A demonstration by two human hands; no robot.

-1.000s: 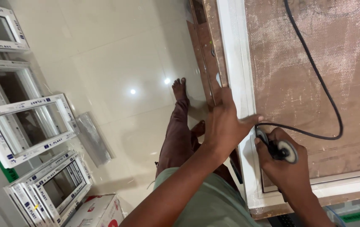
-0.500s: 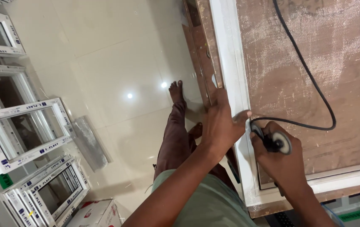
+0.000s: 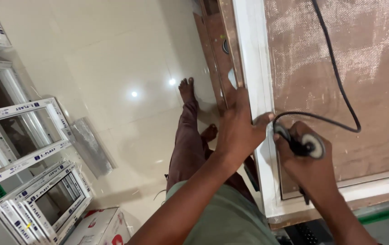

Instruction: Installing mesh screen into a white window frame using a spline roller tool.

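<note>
Hands | left hand (image 3: 240, 131) pressed flat, open, on stiff white plastic window frame (image 3: 255, 90) | right hand (image 3: 305, 159) clenched around small black corded roller tool (image 3: 305, 145), light, held by its body

Bare forearms, both, with nothing worn at either wrist. Left hand (image 3: 237, 129): no glove, no ring that can be made out. Right hand (image 3: 303, 159): likewise ungloved. No sleeve reaches either forearm.

Shirt (image 3: 221, 218): plain dull green, soft cloth, no print showing; fills the lower middle of the view.

Trousers (image 3: 187, 145): dark maroon-brown, loose, long, reaching the ankle.

Feet: both bare, no shoes or sandals. Forward foot (image 3: 186, 89) shows heel to toes on the glossy floor; the other foot (image 3: 209, 133) shows only in part, beside the trouser leg.
</note>
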